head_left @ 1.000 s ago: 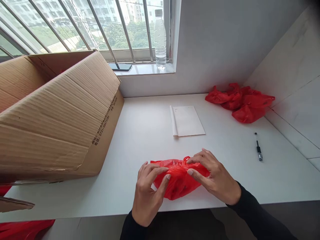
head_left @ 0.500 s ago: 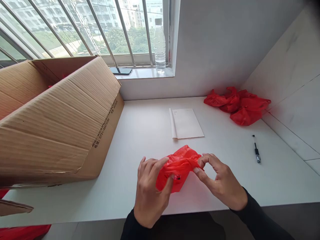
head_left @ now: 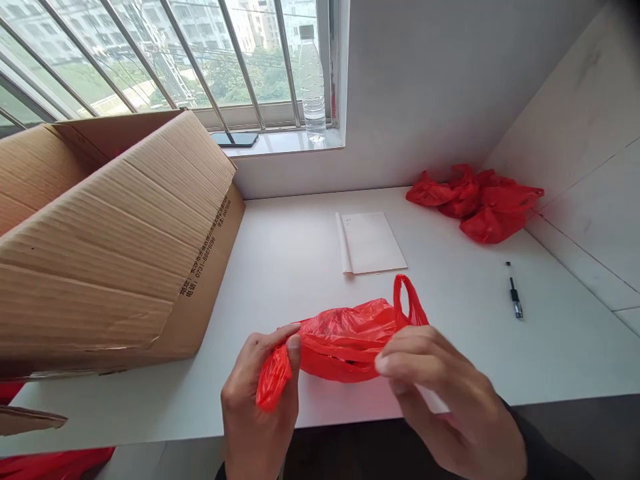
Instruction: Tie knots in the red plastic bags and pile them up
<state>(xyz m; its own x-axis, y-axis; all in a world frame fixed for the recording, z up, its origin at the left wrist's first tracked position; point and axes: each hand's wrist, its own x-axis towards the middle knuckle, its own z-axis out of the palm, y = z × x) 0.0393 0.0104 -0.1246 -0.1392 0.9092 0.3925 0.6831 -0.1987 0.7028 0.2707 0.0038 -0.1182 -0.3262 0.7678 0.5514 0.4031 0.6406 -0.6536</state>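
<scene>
Far L, low: red plastic [head_left: 60, 463] below counter edge. Above it, big cardboard box [head_left: 100, 267], top gaping, on L part of white counter [head_left: 280, 267]. Blk printing [head_left: 205, 247] runs up box's R side, slanted: Chinese chars, 2 lines. Can make out 地址: (addr.) on one, 电话: (tel.) w/ no. starting 0731- on other; rest too small to be sure of.

Behind box corner, dk phone [head_left: 243, 140] flat on windowsill [head_left: 285, 141].

L hand [head_left: 243, 390]: pinching bunched L end of red plastic bag [head_left: 345, 347] btwn thumb & index; a crumpled tuft pokes out below the pinch. Bag is btwn the 2 hands, stretched crosswise over front part of counter. Small dk patch low on its front, too unclear to read.

Clear btl. w/ water [head_left: 313, 87] upright on sill, near frame. Notebook [head_left: 375, 243] just beyond bag, L edge curled; tiny marks nr top L corner, illegible.

Bag's R handle loop [head_left: 416, 298] stands up just behind R hand [head_left: 445, 393]. R hand blurred, fingers curled at bag's R end; can't tell if gripping.

Far R: heap of red bags [head_left: 483, 203] in back corner vs. wall; blk-and-clear pen [head_left: 515, 300] nearer, well apart from R hand.
</scene>
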